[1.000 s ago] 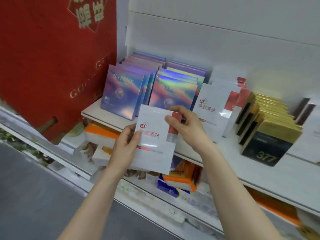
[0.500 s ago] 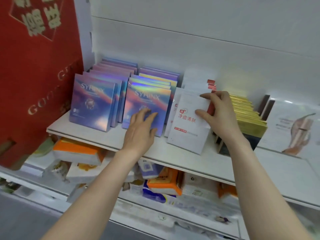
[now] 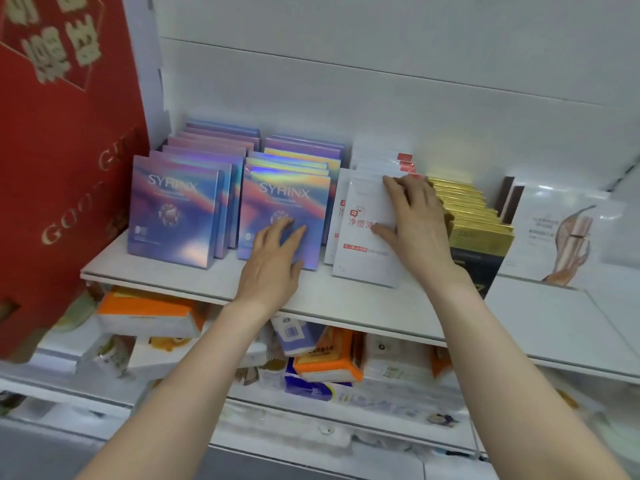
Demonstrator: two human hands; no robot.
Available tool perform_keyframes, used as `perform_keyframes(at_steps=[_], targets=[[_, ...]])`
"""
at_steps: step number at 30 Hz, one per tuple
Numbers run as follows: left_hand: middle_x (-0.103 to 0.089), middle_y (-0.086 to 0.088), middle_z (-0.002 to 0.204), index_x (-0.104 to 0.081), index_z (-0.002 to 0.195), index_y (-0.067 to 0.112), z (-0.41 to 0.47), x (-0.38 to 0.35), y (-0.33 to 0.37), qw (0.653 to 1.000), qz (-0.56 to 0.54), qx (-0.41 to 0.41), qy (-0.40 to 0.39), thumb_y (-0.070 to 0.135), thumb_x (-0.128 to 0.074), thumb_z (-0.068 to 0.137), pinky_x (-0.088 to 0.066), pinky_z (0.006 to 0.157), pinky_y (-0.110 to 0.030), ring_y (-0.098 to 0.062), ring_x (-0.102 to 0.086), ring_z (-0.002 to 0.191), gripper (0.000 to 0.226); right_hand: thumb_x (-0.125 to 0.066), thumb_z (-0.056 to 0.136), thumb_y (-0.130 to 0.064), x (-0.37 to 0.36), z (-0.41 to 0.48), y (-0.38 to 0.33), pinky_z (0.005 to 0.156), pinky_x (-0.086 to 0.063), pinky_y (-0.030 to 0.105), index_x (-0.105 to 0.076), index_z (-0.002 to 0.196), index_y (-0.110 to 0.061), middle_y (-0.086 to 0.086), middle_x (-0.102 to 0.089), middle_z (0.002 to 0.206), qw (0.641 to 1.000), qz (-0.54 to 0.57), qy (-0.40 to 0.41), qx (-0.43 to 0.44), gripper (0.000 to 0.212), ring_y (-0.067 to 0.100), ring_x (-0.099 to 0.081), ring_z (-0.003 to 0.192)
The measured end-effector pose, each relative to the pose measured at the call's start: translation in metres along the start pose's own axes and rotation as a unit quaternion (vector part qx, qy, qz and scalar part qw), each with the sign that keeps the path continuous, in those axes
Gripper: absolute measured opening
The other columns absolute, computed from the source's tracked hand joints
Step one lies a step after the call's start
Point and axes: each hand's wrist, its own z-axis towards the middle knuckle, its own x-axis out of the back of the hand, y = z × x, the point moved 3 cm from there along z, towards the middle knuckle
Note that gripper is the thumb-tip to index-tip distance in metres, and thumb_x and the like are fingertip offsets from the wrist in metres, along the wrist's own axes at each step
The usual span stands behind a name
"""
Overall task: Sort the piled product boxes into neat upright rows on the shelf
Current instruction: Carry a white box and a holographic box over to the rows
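Risk: I'm pinching leaning white box (image 3: 363, 252) at top with right hand (image 3: 415, 223), left hand (image 3: 273, 263) pressing flat against SYRINX box (image 3: 277, 197); releasing early, I'm risking forward slide.

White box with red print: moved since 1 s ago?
Yes. The white box went up and back, from hanging before the shelf edge to standing on the shelf at the front of the white row, right hand gripping it.

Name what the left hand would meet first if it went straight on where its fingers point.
The front SYRINX box of the second row; the left hand seems to touch it, depth unclear.
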Motion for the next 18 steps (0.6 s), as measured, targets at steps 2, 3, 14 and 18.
perform_keyframes(at_steps=[2, 3, 14, 18], targets=[[-0.027, 0.001, 0.154, -0.039, 0.146, 0.022, 0.001, 0.003, -0.001, 1.0, -0.014, 0.003, -0.011, 0.018, -0.057, 0.094, -0.036, 0.107, -0.038, -0.022, -0.022, 0.142, 0.056, -0.07, 0.087, -0.034, 0.002, -0.007, -0.002, 0.117, -0.028, 0.048, -0.032, 0.148, -0.017, 0.012, -0.033, 0.152, 1.0, -0.008, 0.009, -0.003, 0.074, 0.032, -0.027, 0.143], [-0.029, 0.001, 0.154, -0.039, 0.146, 0.022, 0.001, 0.005, -0.001, 0.999, -0.027, 0.008, -0.014, 0.019, -0.055, 0.095, -0.034, 0.107, -0.037, -0.022, -0.024, 0.141, 0.053, -0.069, 0.088, -0.032, 0.004, -0.012, -0.002, 0.117, -0.028, 0.048, -0.031, 0.149, -0.018, 0.011, -0.032, 0.154, 1.0, -0.005, 0.019, -0.011, 0.073, 0.031, -0.027, 0.145], [-0.062, 0.007, 0.115, -0.063, 0.121, 0.024, -0.056, 0.004, 0.057, 0.979, -0.2, 0.003, 0.04, 0.018, -0.054, 0.095, -0.049, 0.089, -0.031, -0.009, -0.059, 0.1, 0.027, -0.052, 0.099, -0.022, 0.01, -0.151, 0.025, 0.093, -0.045, 0.034, -0.055, 0.132, -0.013, 0.008, -0.058, 0.125, 0.972, 0.158, 0.082, -0.151, 0.034, 0.024, -0.055, 0.112], [-0.063, 0.01, 0.107, -0.065, 0.116, 0.025, -0.083, -0.018, 0.101, 0.968, -0.248, 0.003, 0.025, 0.017, -0.055, 0.094, -0.05, 0.079, -0.025, -0.002, -0.058, 0.087, 0.026, -0.051, 0.1, -0.024, 0.019, -0.21, 0.056, 0.083, -0.043, 0.025, -0.058, 0.127, -0.016, 0.002, -0.061, 0.118, 0.956, 0.197, 0.067, -0.206, 0.03, 0.016, -0.058, 0.1]])
